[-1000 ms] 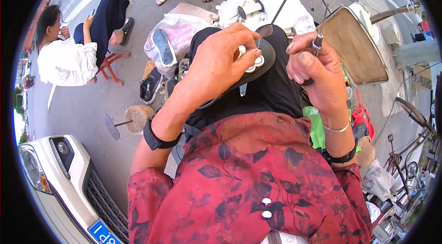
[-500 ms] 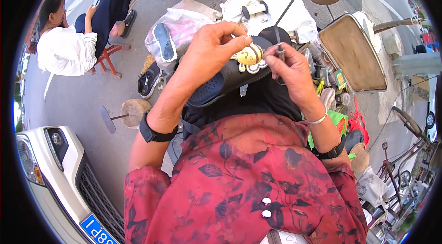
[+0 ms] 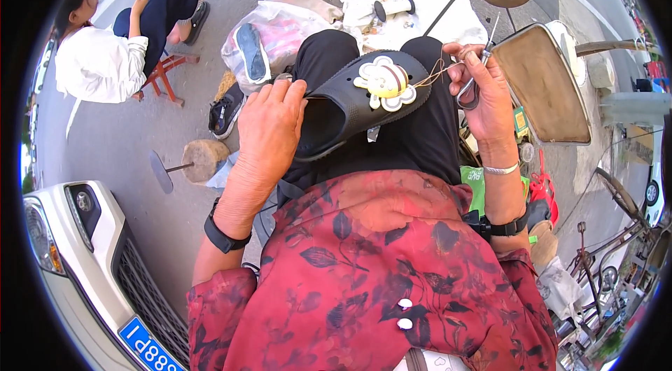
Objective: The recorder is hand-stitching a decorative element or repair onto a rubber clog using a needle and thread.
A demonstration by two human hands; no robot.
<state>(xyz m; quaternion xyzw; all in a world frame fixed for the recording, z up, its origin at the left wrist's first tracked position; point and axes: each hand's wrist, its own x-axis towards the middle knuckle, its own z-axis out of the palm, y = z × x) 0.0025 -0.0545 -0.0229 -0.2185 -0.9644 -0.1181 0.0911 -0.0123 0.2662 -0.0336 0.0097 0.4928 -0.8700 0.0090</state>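
Note:
A black clog [image 3: 371, 113] lies across my lap, its toe to the right. On its top sits a yellow, brown and white bee-shaped charm [image 3: 387, 85]. My left hand [image 3: 269, 129] is closed on the heel end of the clog, the fingers curled over its rim. To the right of the toe my right hand [image 3: 483, 98] is raised, closed round a thin metal awl [image 3: 486, 54] whose shaft points up; a metal loop shows below the fingers. A brown thread [image 3: 430, 78] runs from the charm to the fingertips of the right hand.
A clear plastic bag [image 3: 276, 35] with a blue insole and a white sheet [image 3: 434, 10] with a spool lie ahead. A brown-lined tray [image 3: 542, 84] stands close by the right hand. A seated person [image 3: 105, 56] is at left, with a white car [image 3: 91, 252] nearer.
My left hand has moved from the charm back to the clog's heel. The right hand has drawn away to the right with the awl, and thread now stretches between it and the charm.

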